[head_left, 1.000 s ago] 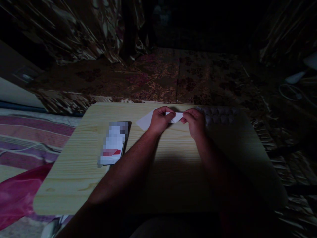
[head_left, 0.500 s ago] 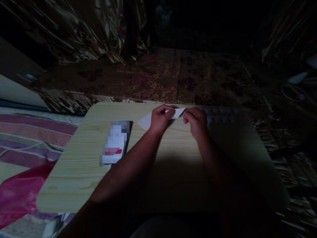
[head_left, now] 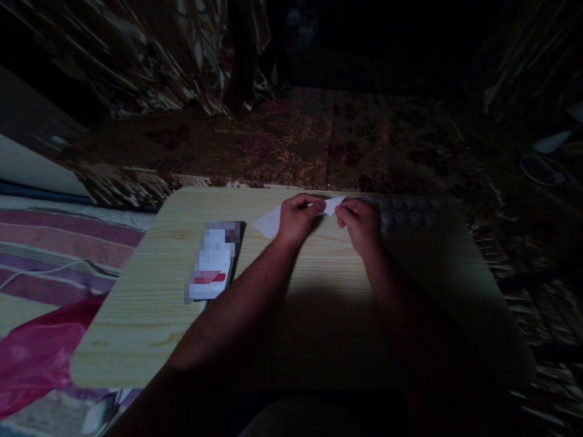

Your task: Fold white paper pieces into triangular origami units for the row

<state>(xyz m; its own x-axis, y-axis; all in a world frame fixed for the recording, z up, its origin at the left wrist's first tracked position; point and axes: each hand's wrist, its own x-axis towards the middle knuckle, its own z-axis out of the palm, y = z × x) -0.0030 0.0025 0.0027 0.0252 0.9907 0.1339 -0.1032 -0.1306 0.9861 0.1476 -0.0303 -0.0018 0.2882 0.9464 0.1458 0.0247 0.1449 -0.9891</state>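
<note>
A folded white sheet of paper (head_left: 268, 223) is held low over the far side of the wooden table. My left hand (head_left: 298, 220) is closed around its middle, thumb on top, with a wide end sticking out to the left and a pointed end to the right. At that pointed end, my right hand (head_left: 359, 221) is closed in a pinch, its thumb and forefinger against the paper's edge. The fingers partly cover the folds, so their exact shape is hidden.
On the pale wooden table (head_left: 136, 297), a phone (head_left: 212, 261) with a blurred screen lies left of my forearm. A dark, lumpy, padded-looking item (head_left: 410, 212) lies at the far right. Patterned cloth (head_left: 291, 139) covers the ledge behind. Pink fabric (head_left: 40, 352) lies at left.
My right fingers have come up against the paper's pointed tip, where a small gap showed before. The left hand has shifted slightly right along with the paper.
</note>
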